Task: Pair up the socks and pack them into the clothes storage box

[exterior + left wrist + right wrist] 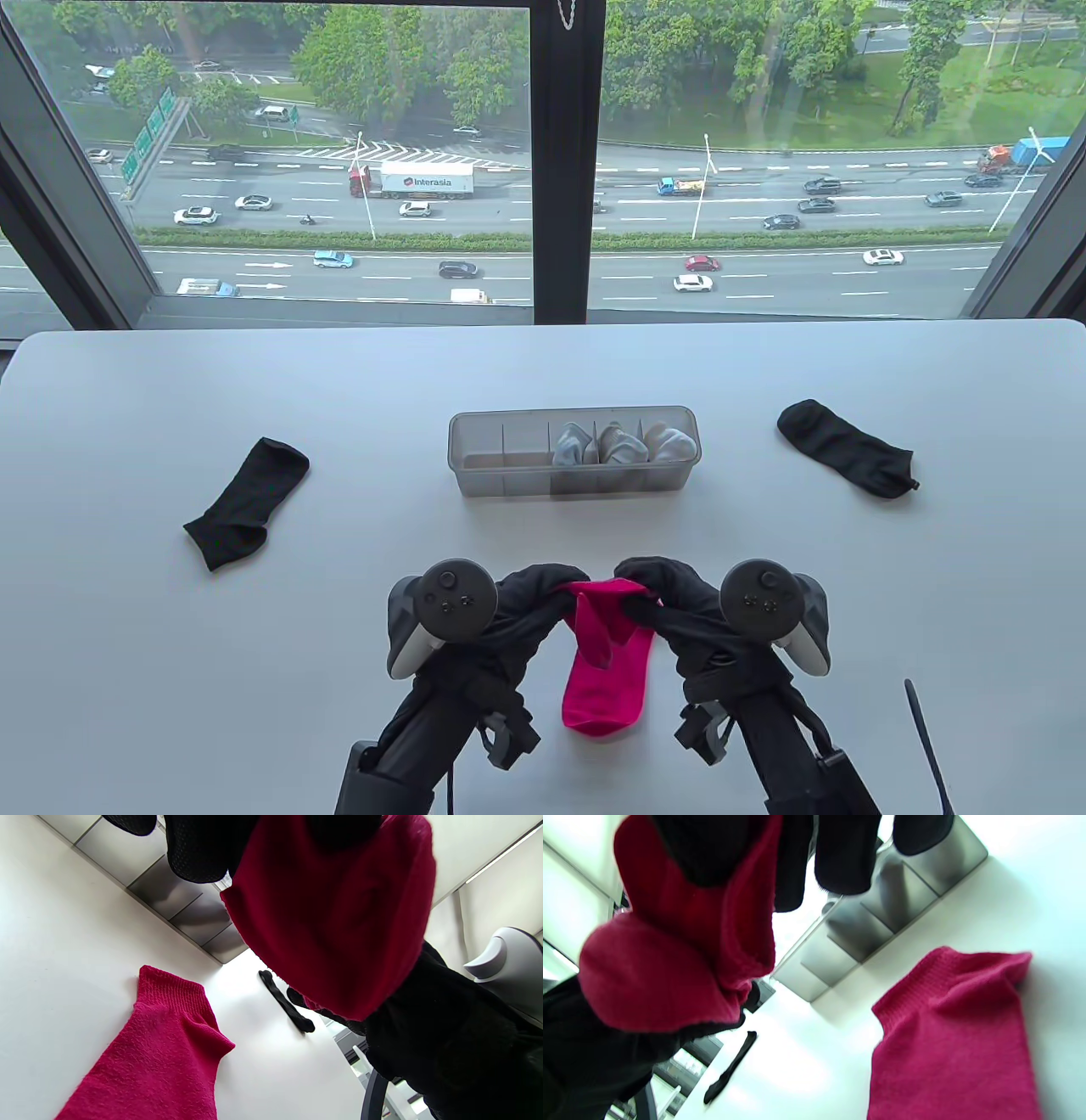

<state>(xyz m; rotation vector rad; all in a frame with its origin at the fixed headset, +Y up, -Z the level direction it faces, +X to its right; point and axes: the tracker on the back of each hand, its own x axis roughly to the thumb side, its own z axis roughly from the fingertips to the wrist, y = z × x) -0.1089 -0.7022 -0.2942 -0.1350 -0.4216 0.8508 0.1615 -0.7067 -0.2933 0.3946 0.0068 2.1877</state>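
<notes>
Two pink socks are in play right now, and both my hands are on one of them: my left hand [530,594] and my right hand [670,594] each have fingers curled into the cuff of the lifted pink sock [604,624], pinching it from opposite sides just above the table [170,679]. The second pink sock [604,692] lies flat on the table right under it, toe pointing back at me.

Using the storage box [574,488] as my landmark: it's a clear, long, divided box sitting just beyond my hands, in the middle of the table. I count three rolled-up pale sock bundles [618,443] in it, filling the compartments on its right half. The compartments on its left half look bare from here.

Two black socks too, both loose on the table. One black sock [244,503] lies well off to the box's left, the other black sock [844,447] off to the box's right, neither touching the box or anything else.
</notes>
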